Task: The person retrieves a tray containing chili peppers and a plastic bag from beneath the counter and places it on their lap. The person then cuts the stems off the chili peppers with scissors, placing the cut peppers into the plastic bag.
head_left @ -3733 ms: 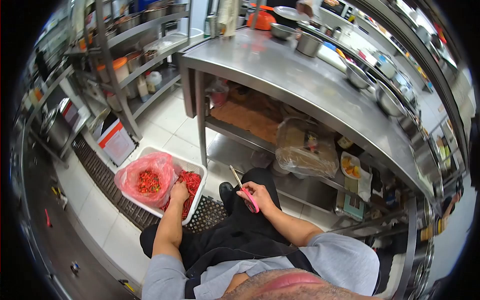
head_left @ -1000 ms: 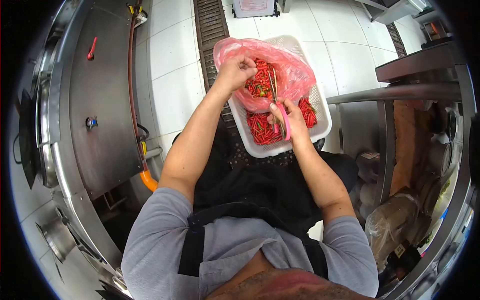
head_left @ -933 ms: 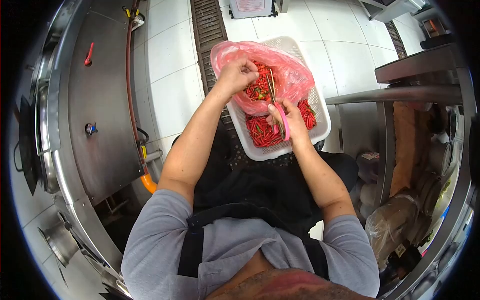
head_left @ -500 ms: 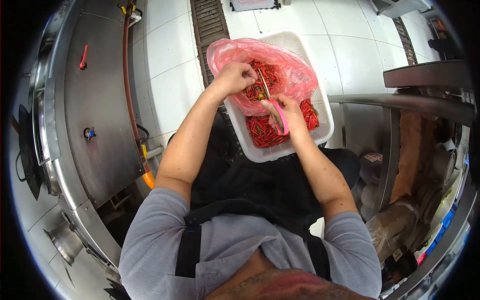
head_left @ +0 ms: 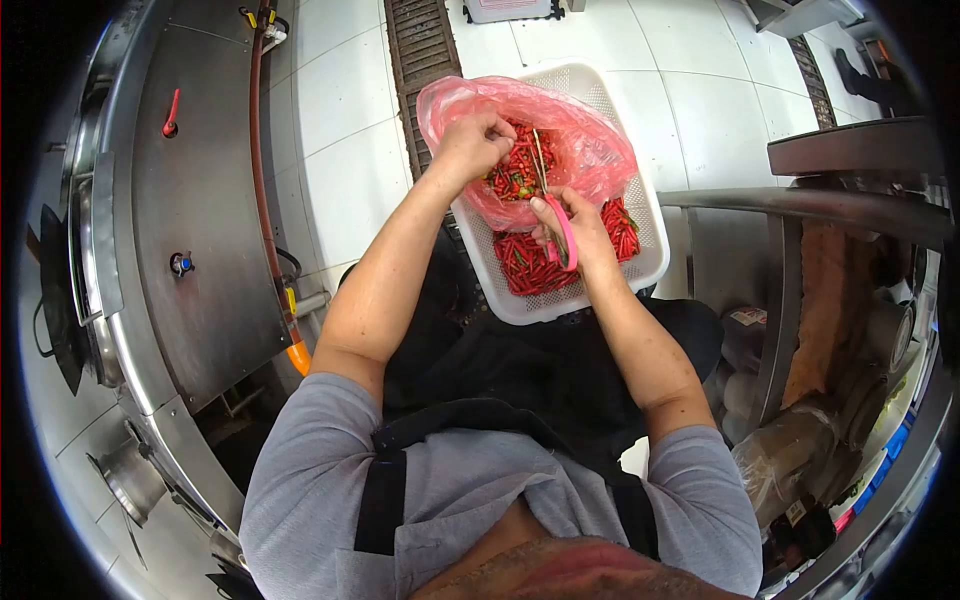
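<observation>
My right hand (head_left: 582,228) grips a pair of scissors (head_left: 565,240) by pink handles, with the metal blades pointing up into a pink plastic bag (head_left: 590,150). The bag lies open and holds many small red chili peppers (head_left: 515,178), a few with green on them. Over the bag's left side, my left hand (head_left: 470,148) has its thumb and fingers pinched together; what they hold is too small to tell. Beneath the bag, a white perforated basket (head_left: 652,262) holds more red chili peppers (head_left: 535,268), and its near edge is by my lap.
A steel counter (head_left: 215,220) with an orange-ended pipe (head_left: 297,355) runs along the left. To the right stands a steel rack (head_left: 780,300) with wrapped goods on its shelves. A floor drain grate (head_left: 418,60) crosses the white tiles. At the upper right, a person's dark-clad leg (head_left: 880,88) shows.
The scissors have swung slightly right, so their blades are farther from my left hand. My left hand has shifted a little upward. The leg at the upper right has moved.
</observation>
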`<state>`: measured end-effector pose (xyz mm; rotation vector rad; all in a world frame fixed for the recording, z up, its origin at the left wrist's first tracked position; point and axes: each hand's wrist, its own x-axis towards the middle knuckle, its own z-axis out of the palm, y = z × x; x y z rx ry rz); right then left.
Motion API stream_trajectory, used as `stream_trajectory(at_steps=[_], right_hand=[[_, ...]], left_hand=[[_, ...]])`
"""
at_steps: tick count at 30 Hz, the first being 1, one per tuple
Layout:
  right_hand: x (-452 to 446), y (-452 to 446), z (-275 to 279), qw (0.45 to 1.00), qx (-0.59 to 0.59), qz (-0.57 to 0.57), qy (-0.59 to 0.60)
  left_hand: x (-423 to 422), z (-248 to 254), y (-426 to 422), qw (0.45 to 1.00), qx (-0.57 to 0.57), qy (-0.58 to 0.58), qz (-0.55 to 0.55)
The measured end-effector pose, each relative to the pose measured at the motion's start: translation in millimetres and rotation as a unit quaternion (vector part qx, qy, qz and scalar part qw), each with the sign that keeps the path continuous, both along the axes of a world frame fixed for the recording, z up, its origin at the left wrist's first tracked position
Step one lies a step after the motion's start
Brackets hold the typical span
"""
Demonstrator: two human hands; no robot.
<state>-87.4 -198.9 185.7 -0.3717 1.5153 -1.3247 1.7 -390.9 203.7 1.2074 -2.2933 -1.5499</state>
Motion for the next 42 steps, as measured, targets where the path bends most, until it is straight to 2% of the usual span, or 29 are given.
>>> stream_trajectory(at_steps=[9, 11, 14, 16, 17, 19, 25, 29, 32, 35, 37, 42], right_hand=[[-8, 0, 12, 0.999, 0.027, 0.029, 0.013], [-13, 1, 10, 0.996, 0.07, 0.058, 0.004], [-10, 4, 5, 0.996, 0.068, 0.052, 0.032], [-10, 8, 8, 0.995, 0.07, 0.043, 0.049], [-9, 9, 10, 0.995, 0.071, 0.035, 0.066], [-11, 12, 9, 0.995, 0.067, 0.026, 0.063], [-14, 21, 20, 0.996, 0.064, 0.016, 0.061], [-13, 24, 20, 0.996, 0.054, 0.021, 0.066], [-10, 27, 9, 0.998, 0.031, 0.0, 0.06], [-8, 26, 8, 0.999, 0.027, 0.011, 0.031], [-6, 26, 1, 0.999, 0.021, 0.016, 0.025], [1, 24, 1, 1.0, -0.005, 0.01, 0.023]], left_hand=[[-6, 2, 14, 0.998, -0.004, -0.035, -0.058], [-6, -8, 12, 0.997, 0.001, -0.04, -0.058], [-5, -20, 7, 0.991, -0.061, -0.058, -0.108], [-1, -21, 2, 0.96, -0.247, -0.1, -0.09], [-2, -23, 0, 0.959, -0.247, -0.101, -0.09], [-3, -26, -3, 0.934, -0.247, -0.214, -0.142], [-4, -46, 19, 0.918, -0.276, -0.256, -0.122], [-3, -42, 22, 0.926, -0.294, -0.213, -0.102], [-2, -36, 19, 0.937, -0.274, -0.195, -0.092], [-3, -14, 20, 0.962, -0.225, -0.125, -0.097], [-2, -7, 19, 0.971, -0.187, -0.066, -0.13], [5, 8, 27, 0.959, -0.127, -0.07, -0.244]])
